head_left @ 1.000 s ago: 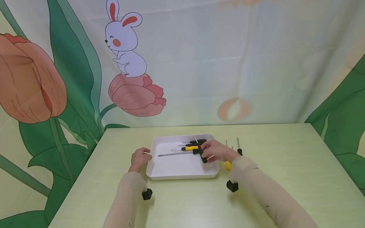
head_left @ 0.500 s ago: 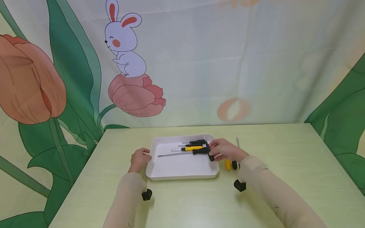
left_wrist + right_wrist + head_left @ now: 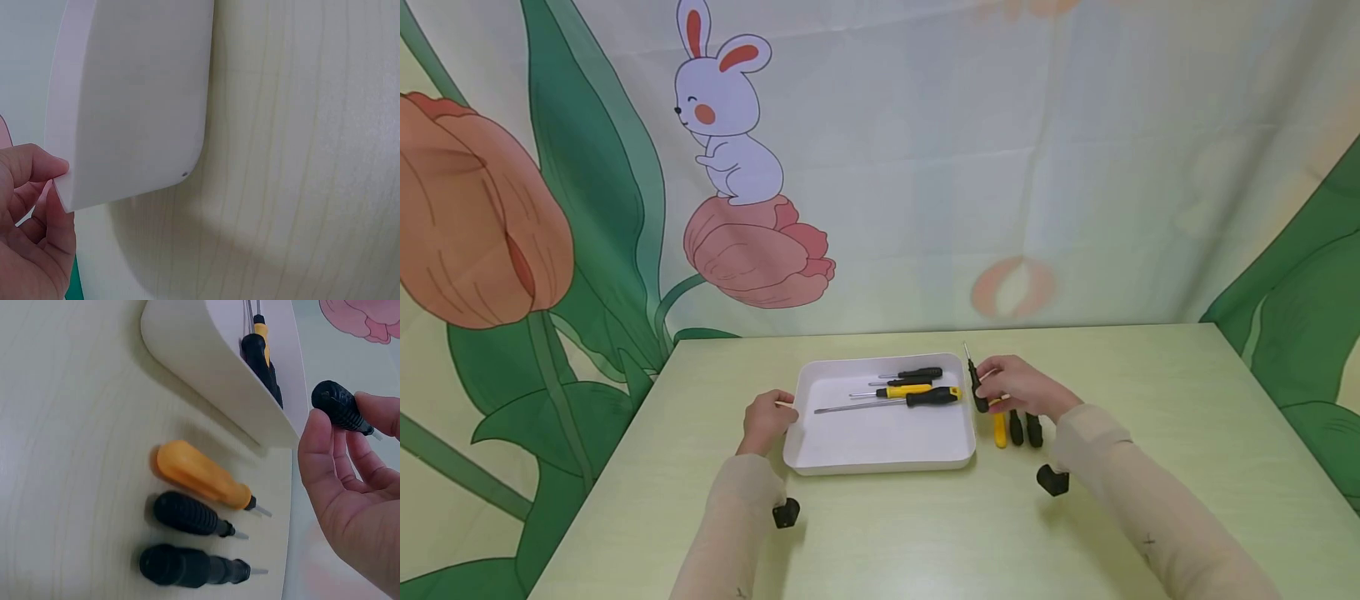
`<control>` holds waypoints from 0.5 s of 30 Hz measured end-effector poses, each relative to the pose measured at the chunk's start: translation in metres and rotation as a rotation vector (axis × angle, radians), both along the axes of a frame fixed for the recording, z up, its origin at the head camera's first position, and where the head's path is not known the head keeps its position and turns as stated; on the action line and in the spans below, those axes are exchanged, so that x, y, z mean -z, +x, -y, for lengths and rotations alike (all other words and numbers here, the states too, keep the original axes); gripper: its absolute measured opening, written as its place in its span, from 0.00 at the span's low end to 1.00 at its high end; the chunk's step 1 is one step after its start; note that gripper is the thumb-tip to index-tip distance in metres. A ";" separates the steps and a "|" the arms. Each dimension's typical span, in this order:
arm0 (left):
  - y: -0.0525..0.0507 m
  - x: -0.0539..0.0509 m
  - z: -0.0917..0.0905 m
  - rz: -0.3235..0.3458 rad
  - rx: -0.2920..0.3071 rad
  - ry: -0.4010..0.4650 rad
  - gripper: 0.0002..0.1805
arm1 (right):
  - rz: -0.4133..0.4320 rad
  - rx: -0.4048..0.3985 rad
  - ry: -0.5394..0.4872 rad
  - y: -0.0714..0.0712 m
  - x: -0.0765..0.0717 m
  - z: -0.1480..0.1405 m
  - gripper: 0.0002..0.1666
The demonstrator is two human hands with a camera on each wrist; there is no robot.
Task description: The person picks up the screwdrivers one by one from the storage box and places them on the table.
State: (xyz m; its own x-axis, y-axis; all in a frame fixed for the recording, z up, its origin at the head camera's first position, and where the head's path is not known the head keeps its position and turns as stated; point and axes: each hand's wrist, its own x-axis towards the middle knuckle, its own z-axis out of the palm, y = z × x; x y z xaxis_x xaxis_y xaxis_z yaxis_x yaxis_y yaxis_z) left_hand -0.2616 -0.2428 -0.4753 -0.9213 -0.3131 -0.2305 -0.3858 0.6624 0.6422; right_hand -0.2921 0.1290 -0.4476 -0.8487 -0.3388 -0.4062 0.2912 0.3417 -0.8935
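Observation:
My left hand (image 3: 767, 421) pinches the left rim of a white tray (image 3: 865, 446); the left wrist view shows thumb and fingers on the tray's edge (image 3: 65, 181). Just beyond the tray's right side, my right hand (image 3: 1018, 385) holds a small black screwdriver (image 3: 979, 393), its shaft pointing up and away. Thumb and fingers grip its ribbed handle (image 3: 340, 407) in the right wrist view. Inside the tray lie a long screwdriver with a black-and-yellow handle (image 3: 932, 397), a yellow screwdriver (image 3: 910, 390) and two black screwdrivers (image 3: 922, 372), all with shafts to the left.
On the table (image 3: 880, 533), right of the tray and below my right hand, lie a yellow screwdriver (image 3: 203, 475) and two black screwdrivers (image 3: 187, 514) side by side. A printed cloth (image 3: 910, 183) hangs behind the table's far edge.
The right hand has moved rightward with the black screwdriver, from above the tray to past its right rim. The left hand and tray have stayed put.

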 end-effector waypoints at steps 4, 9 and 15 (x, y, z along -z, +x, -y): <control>-0.001 0.001 0.000 0.004 -0.002 0.002 0.16 | -0.001 0.004 0.010 -0.002 0.002 -0.011 0.23; -0.002 0.003 0.000 0.003 -0.007 0.009 0.16 | -0.003 0.016 -0.001 -0.004 0.003 -0.024 0.24; -0.001 0.002 -0.001 -0.001 -0.006 0.013 0.16 | 0.007 0.022 -0.016 -0.005 0.008 -0.039 0.24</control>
